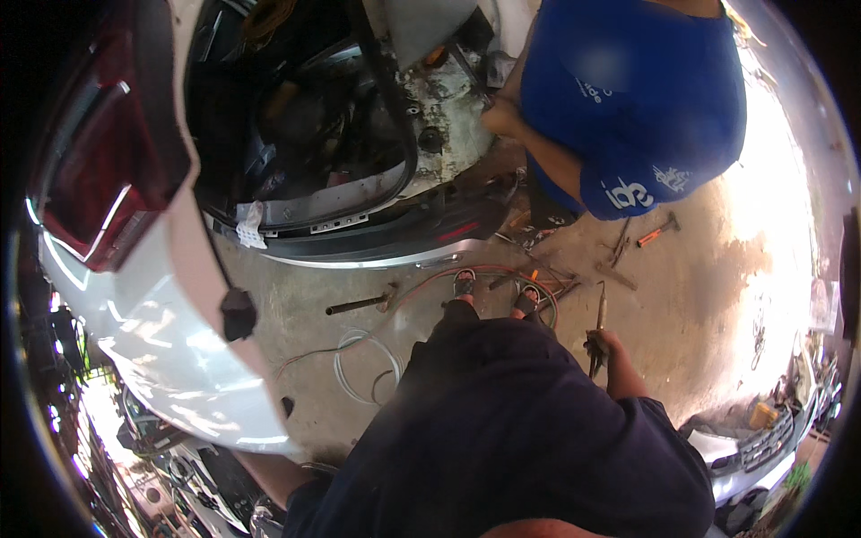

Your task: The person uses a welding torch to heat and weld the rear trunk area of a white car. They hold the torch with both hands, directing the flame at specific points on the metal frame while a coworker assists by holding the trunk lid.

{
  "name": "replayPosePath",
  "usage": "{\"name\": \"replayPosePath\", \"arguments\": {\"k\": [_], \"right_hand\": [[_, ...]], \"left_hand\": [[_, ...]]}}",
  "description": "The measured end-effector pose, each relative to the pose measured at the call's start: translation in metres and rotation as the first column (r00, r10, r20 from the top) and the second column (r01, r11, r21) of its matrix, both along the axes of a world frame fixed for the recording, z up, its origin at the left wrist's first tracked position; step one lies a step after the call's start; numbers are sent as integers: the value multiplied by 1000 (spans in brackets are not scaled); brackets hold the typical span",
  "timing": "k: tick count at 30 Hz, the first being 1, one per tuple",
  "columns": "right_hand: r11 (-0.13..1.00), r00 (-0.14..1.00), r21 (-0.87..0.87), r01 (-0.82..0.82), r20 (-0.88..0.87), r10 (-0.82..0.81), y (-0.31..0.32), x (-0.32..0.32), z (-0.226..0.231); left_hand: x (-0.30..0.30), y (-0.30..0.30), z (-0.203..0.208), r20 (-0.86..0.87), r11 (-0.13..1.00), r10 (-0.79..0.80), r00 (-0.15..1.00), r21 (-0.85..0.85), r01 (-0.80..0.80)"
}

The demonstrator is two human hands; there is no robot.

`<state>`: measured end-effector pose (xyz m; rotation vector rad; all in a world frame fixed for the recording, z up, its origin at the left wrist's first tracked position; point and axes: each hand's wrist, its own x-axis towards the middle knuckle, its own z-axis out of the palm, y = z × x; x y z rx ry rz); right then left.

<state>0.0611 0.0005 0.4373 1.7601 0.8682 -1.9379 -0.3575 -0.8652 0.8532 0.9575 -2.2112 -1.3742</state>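
Note:
My right hand [601, 344] is closed round a long, slim tool [602, 314] with a thin, bent tip. The tip points away from me, above the concrete floor; its exact kind is unclear. My left forearm [269, 473] passes behind the lower end of a raised white tailgate [193, 345] with a red tail light [108, 170]. That panel hides my left hand. Ahead of me is the car's open rear [314, 134], with a dark bumper [386, 238] along its lower edge.
A person in a blue shirt [628, 99] leans at the car's right rear corner, a hand [504, 117] near the body. An orange-handled hammer [659, 230], a metal pipe [359, 305], a reddish hose [421, 285] and a pale coiled hose [339, 363] lie around my feet.

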Motion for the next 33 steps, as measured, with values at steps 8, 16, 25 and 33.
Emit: {"name": "replayPosePath", "arguments": {"k": [8, 16, 25, 33], "right_hand": [[995, 999, 101, -12, 35, 8, 22, -9, -8], [997, 998, -50, 57, -27, -59, -55, -35, -11], [991, 976, 78, 109, 178, -122, -175, -41, 38], [992, 980, 54, 111, 158, -118, -234, -154, 103]], "left_hand": [[71, 203, -252, 731, 725, -658, 180, 551, 414], [-193, 276, -274, 850, -206, -509, 136, -274, 939], [-497, 508, -386, 615, -269, -788, -9, -330, 905], [-598, 599, -532, 848, 244, -473, 237, -132, 961]]}}
